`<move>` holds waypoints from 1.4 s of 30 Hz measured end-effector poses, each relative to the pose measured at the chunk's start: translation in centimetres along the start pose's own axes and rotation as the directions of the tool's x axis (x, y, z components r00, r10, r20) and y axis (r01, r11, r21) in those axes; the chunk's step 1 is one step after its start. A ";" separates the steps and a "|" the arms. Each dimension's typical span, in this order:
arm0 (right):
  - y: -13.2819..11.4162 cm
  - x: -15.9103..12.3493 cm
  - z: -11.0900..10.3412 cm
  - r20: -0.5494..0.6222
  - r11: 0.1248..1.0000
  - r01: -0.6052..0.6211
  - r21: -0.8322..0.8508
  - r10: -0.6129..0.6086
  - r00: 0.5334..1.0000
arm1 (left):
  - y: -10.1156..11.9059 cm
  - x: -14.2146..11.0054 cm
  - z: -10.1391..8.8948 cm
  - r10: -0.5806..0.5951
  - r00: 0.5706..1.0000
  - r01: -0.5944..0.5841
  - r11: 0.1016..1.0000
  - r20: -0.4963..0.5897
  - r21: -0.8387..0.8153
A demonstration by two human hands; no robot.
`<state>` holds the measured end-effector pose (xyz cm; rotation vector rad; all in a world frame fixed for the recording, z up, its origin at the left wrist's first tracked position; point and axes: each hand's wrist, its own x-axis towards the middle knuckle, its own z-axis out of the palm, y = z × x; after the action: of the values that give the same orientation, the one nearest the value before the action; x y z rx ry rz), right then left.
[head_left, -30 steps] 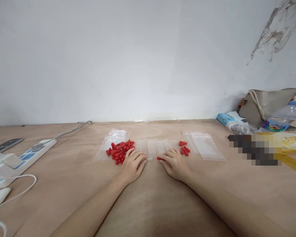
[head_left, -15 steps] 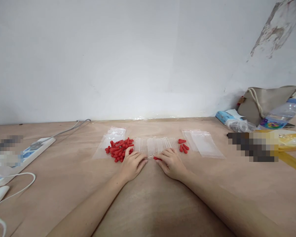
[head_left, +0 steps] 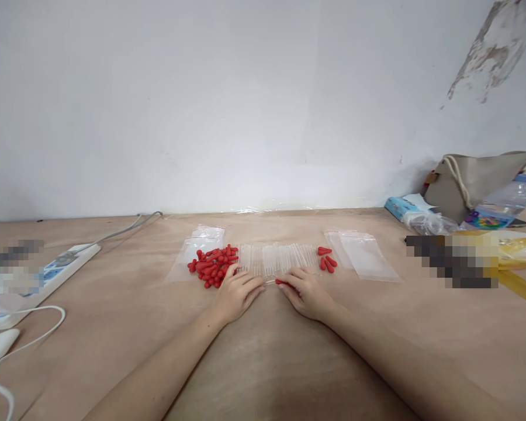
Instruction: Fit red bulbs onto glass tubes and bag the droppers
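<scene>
My left hand [head_left: 239, 294] pinches a thin clear dropper tube [head_left: 269, 282], whose far end points at my right hand. Between the fingers of my right hand [head_left: 305, 294] is a red rubber bulb [head_left: 281, 282], its tip facing the tube. Whether tube and bulb touch is too small to tell. Beyond both hands lies a row of clear tubes [head_left: 284, 257] side by side. A heap of red rubber bulbs [head_left: 213, 264] is left of the row, close to my left hand. Several more red bulbs [head_left: 328, 262] lie to its right.
Clear zip bags [head_left: 179, 266] lie under and behind the heap, and more bags [head_left: 368, 257] lie at right. A power strip [head_left: 76, 254] with cables is at far left. A tissue pack [head_left: 401, 207], a grey bag [head_left: 482, 181] and a plastic bottle [head_left: 504, 202] stand far right.
The clear tube now shows in the gap between my hands, directed at the red bulb. Both hands have otherwise barely moved; the whole view has shifted slightly.
</scene>
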<state>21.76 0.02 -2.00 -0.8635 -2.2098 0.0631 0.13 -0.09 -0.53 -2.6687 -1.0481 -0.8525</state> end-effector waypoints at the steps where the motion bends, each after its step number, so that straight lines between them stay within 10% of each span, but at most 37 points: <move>1: 0.0 0.0 0.0 -0.004 0.999 -0.008 0.031 0.008 1.000 | -0.1 0.0 0.1 0.019 1.000 -0.019 1.000 -0.004 -0.004; 42: -0.1 0.2 -0.1 0.109 0.996 0.046 0.079 -0.054 0.993 | 0.4 0.4 -0.2 0.125 0.991 -0.122 0.991 0.053 -0.047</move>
<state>21.67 -0.01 -1.80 -0.7790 -2.3156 0.1736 0.55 -0.25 -0.17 -2.7756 -0.8741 -0.7900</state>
